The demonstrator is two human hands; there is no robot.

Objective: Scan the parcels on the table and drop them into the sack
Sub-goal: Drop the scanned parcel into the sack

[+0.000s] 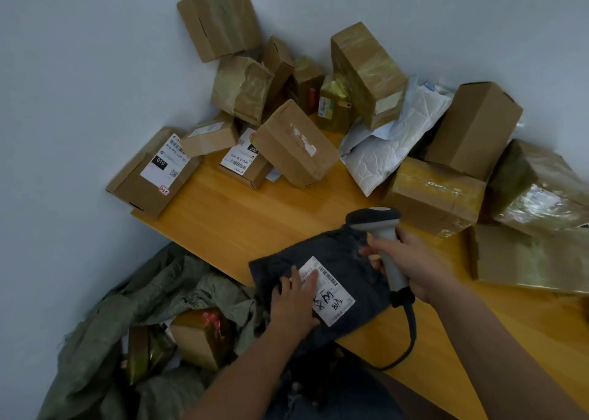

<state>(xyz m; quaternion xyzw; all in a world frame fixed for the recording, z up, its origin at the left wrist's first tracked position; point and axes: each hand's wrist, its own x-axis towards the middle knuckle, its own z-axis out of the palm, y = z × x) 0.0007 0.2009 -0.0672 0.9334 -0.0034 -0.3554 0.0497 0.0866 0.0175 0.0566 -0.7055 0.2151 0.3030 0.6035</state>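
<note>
A dark grey soft parcel (pixel 347 260) with a white barcode label (pixel 334 295) lies at the near edge of the wooden table (pixel 242 215). My left hand (pixel 294 301) rests flat on it, fingers straight, partly over the label. My right hand (pixel 411 260) grips the handle of a grey barcode scanner (pixel 379 228), whose head hangs just above the parcel's far corner. Its cable loops down past the table edge. Below left, the green woven sack (pixel 127 317) stands open with a brown box (pixel 197 337) and other parcels inside.
Several cardboard boxes are heaped along the wall at the back, among them a labelled flat box (pixel 153 171) at the left. A white bubble mailer (pixel 392 139) lies among them. More taped boxes (pixel 526 254) crowd the right side.
</note>
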